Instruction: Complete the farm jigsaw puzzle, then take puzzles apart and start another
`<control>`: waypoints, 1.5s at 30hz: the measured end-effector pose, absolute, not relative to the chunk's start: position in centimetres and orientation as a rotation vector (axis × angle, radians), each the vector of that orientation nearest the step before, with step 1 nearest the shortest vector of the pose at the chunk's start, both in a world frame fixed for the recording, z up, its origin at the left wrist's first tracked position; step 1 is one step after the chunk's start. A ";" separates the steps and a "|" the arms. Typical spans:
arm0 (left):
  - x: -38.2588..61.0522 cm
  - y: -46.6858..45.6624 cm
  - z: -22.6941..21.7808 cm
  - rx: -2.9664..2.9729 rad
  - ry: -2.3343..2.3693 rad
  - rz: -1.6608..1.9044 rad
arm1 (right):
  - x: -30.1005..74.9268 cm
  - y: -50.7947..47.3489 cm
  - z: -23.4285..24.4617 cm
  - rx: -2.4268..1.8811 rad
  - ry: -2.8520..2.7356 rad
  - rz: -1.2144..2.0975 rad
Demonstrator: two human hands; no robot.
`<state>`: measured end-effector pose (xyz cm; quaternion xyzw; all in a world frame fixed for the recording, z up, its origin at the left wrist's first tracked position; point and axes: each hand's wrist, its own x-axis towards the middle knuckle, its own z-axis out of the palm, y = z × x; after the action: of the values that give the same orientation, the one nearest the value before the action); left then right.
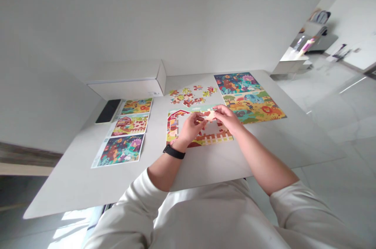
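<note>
Two bare hands pinch a tan jigsaw piece (210,115) above the gap in a part-built farmyard puzzle (202,136) on a white table (88,186)

The left hand (190,129), a black watch (174,151) on its wrist, and the right hand (226,119) meet at the piece, their fingertips gripping it lightly from either side, with neither hand clenched. This fingertip hold keeps the palms off the assembled border. Loose pieces (188,97) lie just beyond, a finished animal puzzle (249,98) touches the puzzle's far right corner, and printed picture sheets (120,151) lie left, beside a phone (108,111). Open tabletop runs between the farmyard puzzle and the table's near edge, with a narrower strip to the left
</note>
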<state>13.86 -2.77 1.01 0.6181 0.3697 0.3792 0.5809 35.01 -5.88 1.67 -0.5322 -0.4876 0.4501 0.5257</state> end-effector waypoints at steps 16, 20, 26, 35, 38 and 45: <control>13.9 -3.1 0.6 1.666 0.877 0.863 | 36.9 -6.3 2.8 -1.412 -1.443 1.041; 14.0 -3.6 0.9 1.788 0.898 0.825 | 37.8 -6.6 3.3 -1.410 -1.489 1.125; 13.7 -3.7 1.2 2.002 0.953 0.811 | 38.9 -6.6 3.6 -1.458 -1.618 1.091; 13.7 -3.1 0.7 2.049 0.988 0.849 | 39.1 -6.3 2.0 -1.539 -1.652 1.240; 13.8 -3.2 0.6 2.068 0.982 0.830 | 39.0 -6.3 1.9 -1.590 -1.701 1.185; 13.7 -3.1 0.3 2.107 0.941 0.826 | 38.7 -6.3 1.8 -1.659 -1.794 1.048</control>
<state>13.68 -3.14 0.31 0.8090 0.3613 0.3171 0.3382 38.68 -6.33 1.79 -0.6060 -0.6552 0.3826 0.2389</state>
